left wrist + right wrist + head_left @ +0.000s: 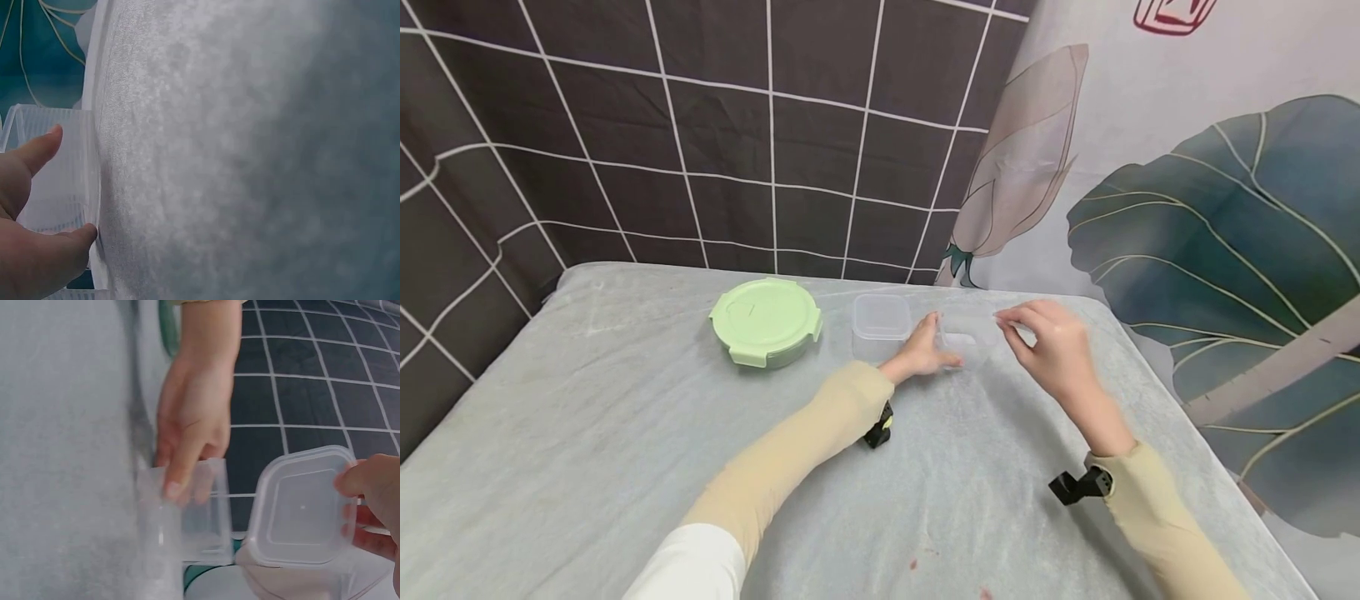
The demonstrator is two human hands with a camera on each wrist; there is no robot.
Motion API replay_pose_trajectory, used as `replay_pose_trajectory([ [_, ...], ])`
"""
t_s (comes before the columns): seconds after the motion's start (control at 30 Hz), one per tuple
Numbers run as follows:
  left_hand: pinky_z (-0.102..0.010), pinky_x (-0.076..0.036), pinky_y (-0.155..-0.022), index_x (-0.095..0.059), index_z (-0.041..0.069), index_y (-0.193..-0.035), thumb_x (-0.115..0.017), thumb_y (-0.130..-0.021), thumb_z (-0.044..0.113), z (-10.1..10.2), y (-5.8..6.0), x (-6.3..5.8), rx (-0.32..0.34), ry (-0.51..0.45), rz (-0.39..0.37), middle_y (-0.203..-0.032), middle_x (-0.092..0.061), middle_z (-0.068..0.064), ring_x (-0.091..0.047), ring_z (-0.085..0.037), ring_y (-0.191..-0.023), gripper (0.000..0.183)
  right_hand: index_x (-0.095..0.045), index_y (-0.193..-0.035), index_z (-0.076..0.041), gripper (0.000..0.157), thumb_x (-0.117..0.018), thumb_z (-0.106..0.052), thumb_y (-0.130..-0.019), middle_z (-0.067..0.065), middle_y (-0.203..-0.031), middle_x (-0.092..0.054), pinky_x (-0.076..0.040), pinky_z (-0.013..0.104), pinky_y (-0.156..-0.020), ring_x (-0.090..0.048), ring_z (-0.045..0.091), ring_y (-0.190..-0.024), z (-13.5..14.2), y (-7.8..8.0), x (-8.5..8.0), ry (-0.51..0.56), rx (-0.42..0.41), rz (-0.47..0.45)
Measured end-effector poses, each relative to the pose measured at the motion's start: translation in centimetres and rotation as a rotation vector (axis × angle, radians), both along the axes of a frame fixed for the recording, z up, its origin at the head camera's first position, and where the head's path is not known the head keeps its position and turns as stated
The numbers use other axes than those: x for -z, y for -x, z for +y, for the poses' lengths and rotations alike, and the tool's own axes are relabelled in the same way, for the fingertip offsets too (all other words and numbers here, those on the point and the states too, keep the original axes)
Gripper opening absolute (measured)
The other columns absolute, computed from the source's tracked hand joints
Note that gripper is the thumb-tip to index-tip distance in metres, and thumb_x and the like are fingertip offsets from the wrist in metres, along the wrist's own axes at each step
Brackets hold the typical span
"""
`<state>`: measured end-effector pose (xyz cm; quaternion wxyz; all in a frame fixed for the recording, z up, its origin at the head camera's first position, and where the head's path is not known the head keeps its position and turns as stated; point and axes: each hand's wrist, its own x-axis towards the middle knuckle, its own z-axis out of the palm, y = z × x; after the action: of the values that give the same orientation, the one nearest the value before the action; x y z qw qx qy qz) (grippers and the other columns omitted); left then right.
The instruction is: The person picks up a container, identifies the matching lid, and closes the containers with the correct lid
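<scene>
My left hand (922, 350) grips a clear, square plastic container (209, 534) at its side, thumb and fingers spread round it. That container stands on the table, and its ribbed-looking wall shows behind the fingers in the left wrist view. To its right, my right hand (1056, 346) pinches a translucent square lid (303, 506) by one edge. In the right wrist view the lid is raised and tilted, apart from the container's opening. Just left of my left hand stands another clear container (880, 321) with a lid on top.
A round glass container (786, 357) with a light green clip lid (766, 317) stands further left. The table (587, 467) has a grey cloth over it. Behind rises a dark grid-patterned curtain (715, 125); a leaf-printed cloth (1217, 225) hangs at the right.
</scene>
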<state>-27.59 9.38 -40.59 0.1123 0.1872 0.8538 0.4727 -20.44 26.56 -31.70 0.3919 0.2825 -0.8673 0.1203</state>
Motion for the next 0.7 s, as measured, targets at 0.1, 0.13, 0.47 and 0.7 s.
replay_pose_trajectory([
  [0.1, -0.033, -0.026, -0.112, -0.014, 0.001, -0.143, -0.072, -0.075, 0.024, -0.1, 0.0, -0.1, 0.003, 0.004, -0.014, -0.147, -0.025, -0.016, -0.028, -0.026, -0.135, 0.092, -0.071, -0.085, -0.01, 0.011, -0.067, -0.006, -0.076, 0.003, -0.078, -0.068, -0.046, 0.032, -0.059, -0.059, 0.021, -0.071, -0.3, 0.6, 0.8, -0.016, -0.008, 0.034],
  [0.13, -0.033, -0.026, -0.112, -0.013, 0.001, -0.143, -0.073, -0.075, 0.025, -0.1, 0.0, -0.1, 0.002, 0.006, -0.019, -0.147, -0.024, -0.016, -0.028, -0.025, -0.135, 0.093, -0.071, -0.085, -0.01, 0.011, -0.068, -0.006, -0.075, 0.003, -0.078, -0.068, -0.046, 0.032, -0.058, -0.058, 0.021, -0.07, -0.4, 0.8, 1.1, -0.024, -0.007, 0.042],
  [0.47, -0.032, -0.027, -0.112, -0.012, 0.003, -0.143, -0.072, -0.076, 0.024, -0.1, 0.0, -0.2, -0.01, 0.011, -0.037, -0.148, -0.023, -0.016, -0.027, -0.024, -0.136, 0.092, -0.07, -0.085, -0.009, 0.013, -0.065, -0.004, -0.075, 0.004, -0.079, -0.068, -0.049, 0.032, -0.059, -0.058, 0.021, -0.073, -1.2, 2.8, 3.1, -0.072, -0.013, 0.083],
  [0.7, -0.033, -0.027, -0.112, -0.012, 0.003, -0.143, -0.071, -0.076, 0.024, 0.1, -0.1, -0.2, -0.009, 0.016, -0.025, -0.147, -0.023, -0.017, -0.027, -0.025, -0.136, 0.092, -0.07, -0.084, -0.009, 0.013, -0.063, -0.002, -0.075, 0.004, -0.078, -0.067, -0.05, 0.032, -0.058, -0.058, 0.021, -0.074, -1.5, 3.6, 4.1, -0.041, 0.0, 0.105],
])
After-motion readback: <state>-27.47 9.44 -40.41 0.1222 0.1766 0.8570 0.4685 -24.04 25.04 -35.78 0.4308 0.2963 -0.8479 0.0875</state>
